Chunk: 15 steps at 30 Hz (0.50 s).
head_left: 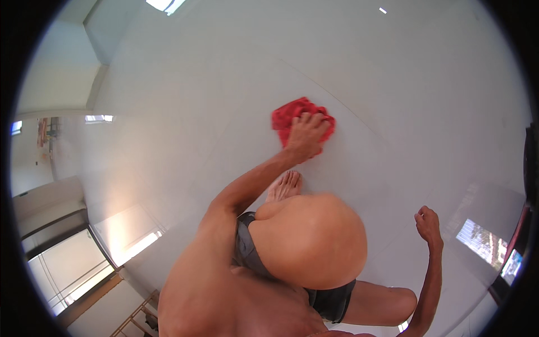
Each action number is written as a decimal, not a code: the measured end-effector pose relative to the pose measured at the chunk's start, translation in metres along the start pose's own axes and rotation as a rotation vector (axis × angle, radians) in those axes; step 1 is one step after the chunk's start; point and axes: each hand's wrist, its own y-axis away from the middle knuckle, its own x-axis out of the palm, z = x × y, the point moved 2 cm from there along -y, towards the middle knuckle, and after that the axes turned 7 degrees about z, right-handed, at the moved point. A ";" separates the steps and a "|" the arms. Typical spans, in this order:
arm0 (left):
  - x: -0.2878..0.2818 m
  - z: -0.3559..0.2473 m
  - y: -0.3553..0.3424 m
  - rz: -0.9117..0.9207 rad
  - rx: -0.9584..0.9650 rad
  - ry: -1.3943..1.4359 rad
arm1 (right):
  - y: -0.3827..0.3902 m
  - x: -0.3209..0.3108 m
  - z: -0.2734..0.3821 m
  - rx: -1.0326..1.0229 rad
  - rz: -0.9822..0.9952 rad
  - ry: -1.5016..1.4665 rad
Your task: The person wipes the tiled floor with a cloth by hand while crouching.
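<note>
Red cloth [283, 121] lies crumpled on the glossy pale floor [393, 73], ahead of the crouching person and under the left hand [306, 137]. That floor, the broadest thing in view, is the likeliest source of trouble: it looks smooth, and if it is damp, which I cannot tell, a bare sole could skid. Next in size, the raised left knee [328, 241] stands between the torso and the cloth, so the left arm passes around its outer side; a longer reach could pull the shoulders forward and tip the squat off balance. As for the cloth, its bunched, uneven folds could roll up or leave bare patches beneath the palm. Just behind it rests the left foot [285, 186], close enough that a backward drag could snag fabric on the toes. Up front, the left fingers [317, 119] are slightly spread and bent over the cloth; whether they pinch a fold I cannot tell, and if they merely press, it could slide from under them. Off to the side, the right hand [428, 224] has its fingers curled inward around nothing visible, so it seems to offer little bracing.
</note>
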 end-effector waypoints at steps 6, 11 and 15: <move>-0.045 0.087 0.106 -0.117 -0.351 -0.019 | -0.054 -0.041 0.113 -0.224 -0.118 0.259; -0.047 0.091 0.205 -0.165 -0.508 -0.078 | -0.123 0.086 0.312 -0.627 -0.226 0.117; -0.058 0.057 0.186 -0.207 -0.659 0.119 | -0.104 0.141 0.415 -0.639 -0.039 -0.051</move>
